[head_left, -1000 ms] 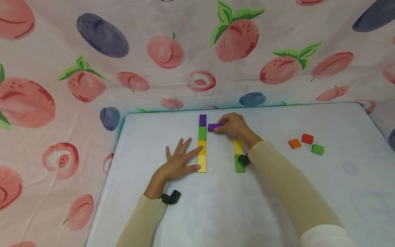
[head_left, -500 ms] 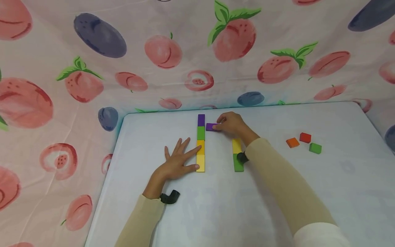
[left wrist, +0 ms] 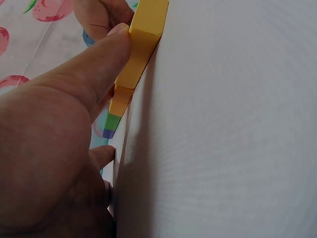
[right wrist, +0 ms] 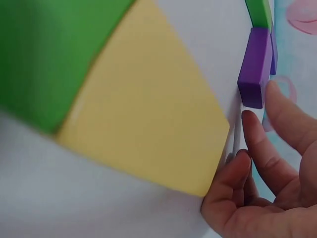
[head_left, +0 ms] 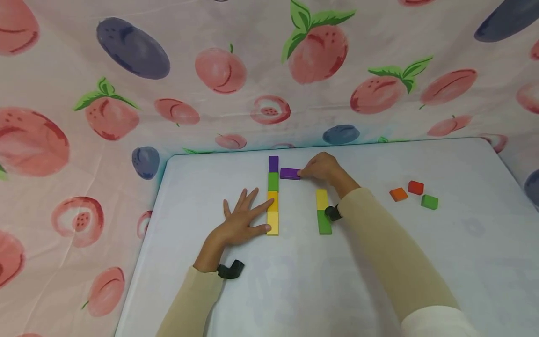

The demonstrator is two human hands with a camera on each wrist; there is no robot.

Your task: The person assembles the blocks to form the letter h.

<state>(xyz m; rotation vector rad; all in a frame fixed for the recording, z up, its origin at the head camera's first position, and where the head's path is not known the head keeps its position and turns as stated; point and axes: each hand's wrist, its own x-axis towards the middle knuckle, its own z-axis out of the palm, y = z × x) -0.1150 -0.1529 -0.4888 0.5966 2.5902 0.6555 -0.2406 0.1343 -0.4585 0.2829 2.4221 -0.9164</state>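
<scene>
Five fingers of my left hand (head_left: 241, 227) are spread, thumb touching a pale yellow block (head_left: 273, 224) and forefinger the amber block (head_left: 273, 206) in its row. To the right, a green block (head_left: 324, 223) and a yellow block (head_left: 322, 199) lie end to end. Farther off, my right hand (head_left: 323, 167) has thumb and forefinger parted at the end of a purple block (head_left: 289, 174), crosswise just beside that row.

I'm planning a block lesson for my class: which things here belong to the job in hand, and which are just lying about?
Job in hand:
four-block row, touched by the left hand
sideways purple block, at the right hand
yellow-and-green pair, probably, being lined up too

Apparently just lying about, untouched:
orange block
red block
loose green block
</scene>
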